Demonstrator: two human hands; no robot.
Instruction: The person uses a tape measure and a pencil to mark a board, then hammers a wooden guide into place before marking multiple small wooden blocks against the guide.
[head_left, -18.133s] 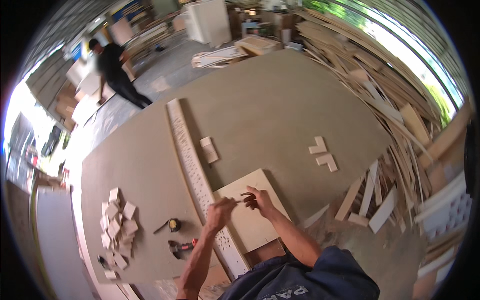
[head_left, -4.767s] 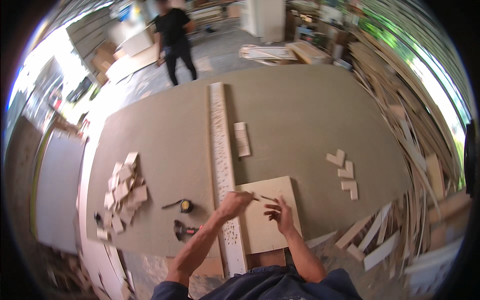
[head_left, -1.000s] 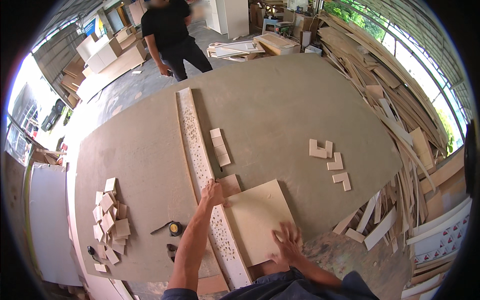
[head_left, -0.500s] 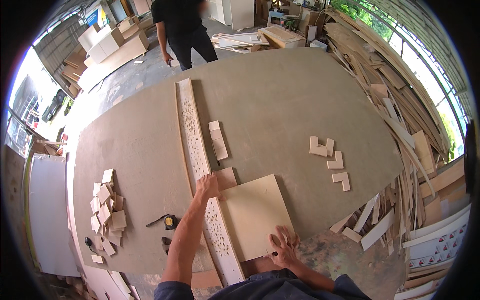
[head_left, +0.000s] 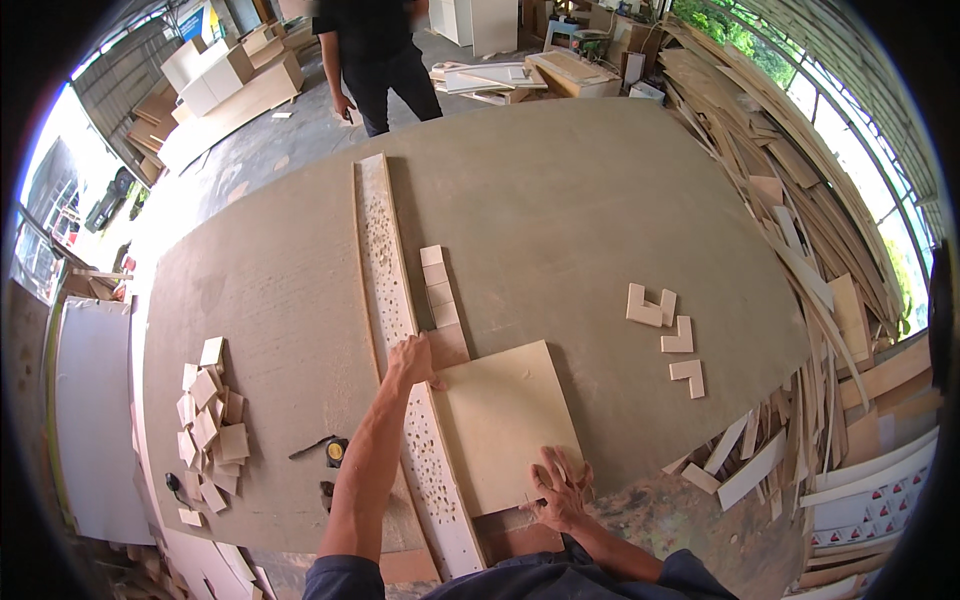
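The left hand point(head_left: 410, 360) is bent over the edge of a long speckled strip point(head_left: 435, 480), by the far left corner of a square board point(head_left: 500, 410); whether anything is gripped in it cannot be told. The right hand point(head_left: 563, 495) is laid with fingers spread on the board's near right corner. The board, lying on the worktop point(head_left: 560, 200) beside the strip, is judged stiff, smooth and fairly light, best taken by opposite edges. Small blocks point(head_left: 205, 425) are heaped loose, unboxed, at the left of the worktop
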